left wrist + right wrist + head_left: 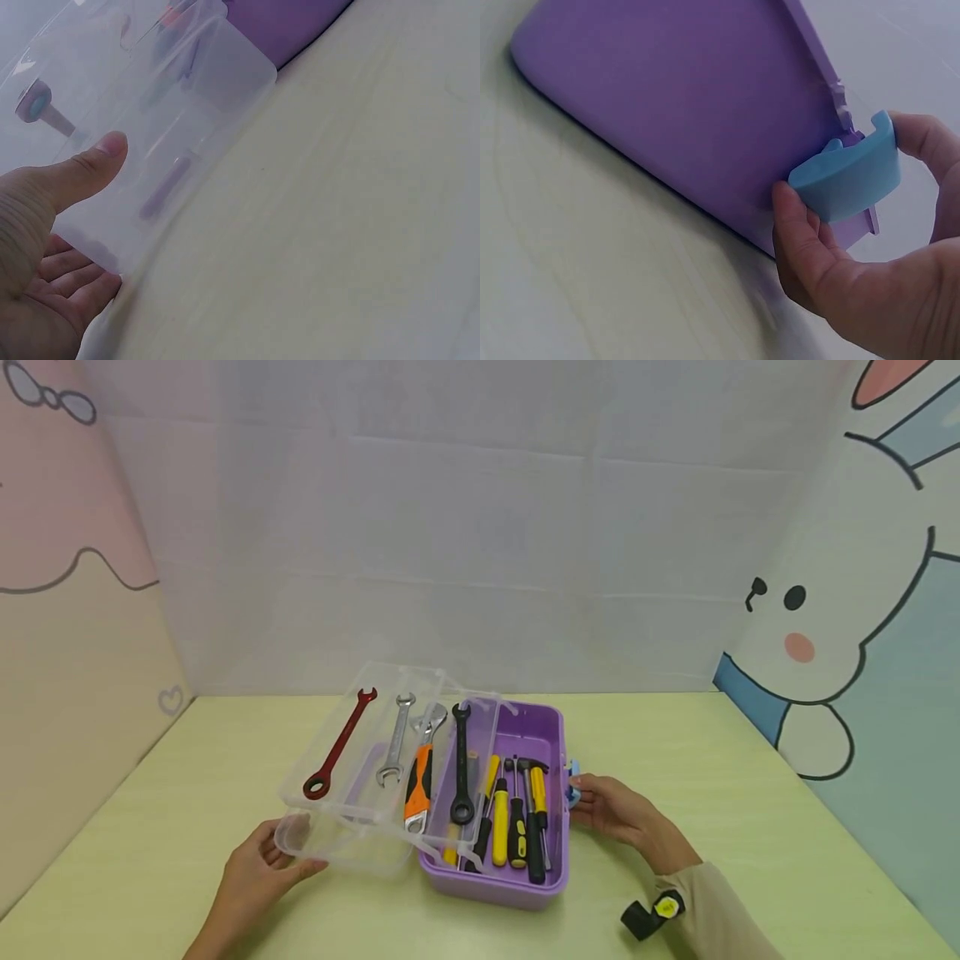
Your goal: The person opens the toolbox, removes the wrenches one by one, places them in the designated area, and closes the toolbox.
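Observation:
A purple toolbox (495, 889) stands on the table with its clear lid (360, 847) folded out to the left. My left hand (255, 877) holds the lid's near left corner, the thumb on one side and fingertips beneath, as the left wrist view shows. Above the lid a clear tray (360, 760) carries a red wrench (341, 743), a silver wrench (396, 739), an orange-handled adjustable wrench (422, 777) and a black wrench (461, 768). On the toolbox's right side, my right hand (618, 814) pinches a light blue latch (847, 184) between thumb and fingers.
Inside the toolbox lie a small hammer (536, 827), a yellow-handled tool (500, 827), a black-and-yellow screwdriver (517, 835) and several other hand tools. A white cloth backdrop (465, 527) rises behind the pale table (675, 735), with printed panels on both sides.

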`<state>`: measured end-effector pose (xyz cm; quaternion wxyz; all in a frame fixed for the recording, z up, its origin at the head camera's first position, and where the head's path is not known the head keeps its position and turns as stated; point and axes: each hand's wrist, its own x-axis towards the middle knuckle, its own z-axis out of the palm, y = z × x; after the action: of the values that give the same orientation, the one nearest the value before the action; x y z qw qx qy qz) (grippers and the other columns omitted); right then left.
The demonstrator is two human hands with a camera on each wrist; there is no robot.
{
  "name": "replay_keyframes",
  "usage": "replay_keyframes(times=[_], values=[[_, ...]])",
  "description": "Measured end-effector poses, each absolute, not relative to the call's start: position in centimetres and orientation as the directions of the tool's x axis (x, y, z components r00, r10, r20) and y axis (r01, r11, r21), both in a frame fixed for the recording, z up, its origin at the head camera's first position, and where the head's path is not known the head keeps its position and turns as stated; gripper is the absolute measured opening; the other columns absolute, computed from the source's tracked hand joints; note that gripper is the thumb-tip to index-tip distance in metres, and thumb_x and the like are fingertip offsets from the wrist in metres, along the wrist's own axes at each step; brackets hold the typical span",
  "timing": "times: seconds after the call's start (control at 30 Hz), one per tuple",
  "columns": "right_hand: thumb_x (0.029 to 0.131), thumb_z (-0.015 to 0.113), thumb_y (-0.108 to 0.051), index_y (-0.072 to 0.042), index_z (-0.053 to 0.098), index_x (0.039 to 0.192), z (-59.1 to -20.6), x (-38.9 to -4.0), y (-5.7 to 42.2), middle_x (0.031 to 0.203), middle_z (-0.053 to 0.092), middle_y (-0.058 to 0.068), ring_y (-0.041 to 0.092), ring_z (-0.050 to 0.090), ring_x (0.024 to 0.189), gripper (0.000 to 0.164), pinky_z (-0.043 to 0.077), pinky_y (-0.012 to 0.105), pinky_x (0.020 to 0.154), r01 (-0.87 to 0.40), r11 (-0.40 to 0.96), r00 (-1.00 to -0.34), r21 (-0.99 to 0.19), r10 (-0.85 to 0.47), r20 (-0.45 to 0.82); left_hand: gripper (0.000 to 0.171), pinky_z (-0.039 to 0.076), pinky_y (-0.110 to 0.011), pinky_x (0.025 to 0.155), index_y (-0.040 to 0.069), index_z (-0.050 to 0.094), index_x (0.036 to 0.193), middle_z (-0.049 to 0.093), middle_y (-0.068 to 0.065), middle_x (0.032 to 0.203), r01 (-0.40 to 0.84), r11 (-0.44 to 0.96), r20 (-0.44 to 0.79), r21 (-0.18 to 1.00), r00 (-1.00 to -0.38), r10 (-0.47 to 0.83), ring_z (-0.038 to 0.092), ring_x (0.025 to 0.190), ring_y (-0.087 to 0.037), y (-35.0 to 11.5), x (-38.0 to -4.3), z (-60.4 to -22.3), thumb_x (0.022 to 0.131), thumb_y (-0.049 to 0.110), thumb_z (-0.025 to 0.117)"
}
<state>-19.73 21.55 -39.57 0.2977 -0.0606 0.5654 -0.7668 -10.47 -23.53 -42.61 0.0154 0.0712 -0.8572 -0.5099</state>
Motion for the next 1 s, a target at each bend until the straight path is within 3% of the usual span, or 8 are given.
replay_keyframes(times=[0.1, 0.2, 0.53, 0.67, 0.83, 0.93, 1.0], values=[[0.099, 0.046, -0.013, -0.011, 0.063, 0.092, -39.6, -19.7, 21.5, 0.092, 0.070, 0.000, 0.010, 0.066, 0.089, 0.019, 0.056, 0.026, 0.087, 0.386, -0.169, -0.812, -0.907, -0.528, -0.248, 0.072, 0.053, -0.010, 0.081, -0.008, 0.041, 0.130, 0.051, -0.031, 0.132, -0.104, 0.446, -0.047, 0.889, -0.990, -0.136, 0.054, 0.092, 0.015, -23.5, -10.4, -42.7, 0.074, 0.014, 0.082], [0.098, 0.047, -0.014, -0.011, 0.064, 0.092, -39.4, -19.6, 21.5, 0.093, 0.070, 0.000, 0.011, 0.066, 0.090, 0.018, 0.056, 0.026, 0.088, 0.388, -0.161, -0.809, -0.907, -0.531, -0.252, 0.072, 0.053, -0.010, 0.081, -0.008, 0.041, 0.131, 0.050, -0.031, 0.133, -0.102, 0.436, -0.048, 0.894, -0.990, -0.133, 0.054, 0.091, 0.015, -23.6, -10.4, -42.9, 0.075, 0.014, 0.082], [0.099, 0.038, -0.010, -0.012, 0.067, 0.094, -38.9, -19.3, 22.3, 0.098, 0.071, 0.000, 0.014, 0.065, 0.097, 0.029, 0.054, 0.028, 0.093, 0.340, -0.137, -0.780, -0.931, -0.594, -0.197, 0.073, 0.055, -0.014, 0.083, -0.008, 0.041, 0.134, 0.051, -0.033, 0.132, -0.095, 0.472, -0.041, 0.876, -0.992, -0.123, 0.064, 0.107, -0.014, -23.6, -10.2, -43.1, 0.076, 0.015, 0.080], [0.099, 0.034, -0.004, -0.011, 0.068, 0.096, -38.9, -19.4, 22.6, 0.101, 0.069, -0.001, 0.013, 0.065, 0.100, 0.035, 0.053, 0.029, 0.095, 0.326, -0.168, -0.777, -0.930, -0.608, -0.163, 0.072, 0.055, -0.014, 0.082, -0.009, 0.041, 0.132, 0.051, -0.034, 0.131, -0.071, 0.466, -0.020, 0.882, -0.993, -0.115, 0.063, 0.102, -0.003, -23.6, -10.1, -43.0, 0.076, 0.014, 0.080], [0.099, 0.035, -0.003, -0.010, 0.067, 0.100, -38.6, -19.6, 23.0, 0.102, 0.068, -0.002, 0.010, 0.065, 0.099, 0.033, 0.053, 0.028, 0.095, 0.276, -0.136, -0.782, -0.951, -0.608, -0.140, 0.071, 0.053, -0.010, 0.081, -0.008, 0.042, 0.132, 0.051, -0.033, 0.131, -0.062, 0.448, -0.015, 0.892, -0.994, -0.108, 0.054, 0.095, 0.014, -23.6, -10.2, -42.8, 0.076, 0.014, 0.080], [0.099, 0.039, -0.005, -0.001, 0.061, 0.108, -38.1, -19.7, 23.2, 0.100, 0.066, -0.002, 0.008, 0.064, 0.096, 0.024, 0.053, 0.025, 0.093, 0.242, -0.058, -0.806, -0.969, -0.568, -0.168, 0.071, 0.053, -0.011, 0.082, -0.008, 0.042, 0.132, 0.051, -0.033, 0.131, -0.054, 0.444, -0.009, 0.894, -0.995, -0.103, 0.055, 0.097, 0.012, -23.6, -10.3, -42.8, 0.076, 0.014, 0.080], [0.099, 0.042, -0.007, 0.010, 0.054, 0.118, -37.5, -19.8, 23.4, 0.100, 0.065, -0.003, 0.007, 0.063, 0.095, 0.028, 0.054, 0.023, 0.091, 0.223, 0.017, -0.831, -0.975, -0.519, -0.199, 0.071, 0.054, -0.012, 0.083, -0.008, 0.042, 0.132, 0.051, -0.033, 0.131, -0.053, 0.446, -0.007, 0.893, -0.995, -0.104, 0.057, 0.100, 0.007, -23.6, -10.3, -42.7, 0.076, 0.015, 0.080]])
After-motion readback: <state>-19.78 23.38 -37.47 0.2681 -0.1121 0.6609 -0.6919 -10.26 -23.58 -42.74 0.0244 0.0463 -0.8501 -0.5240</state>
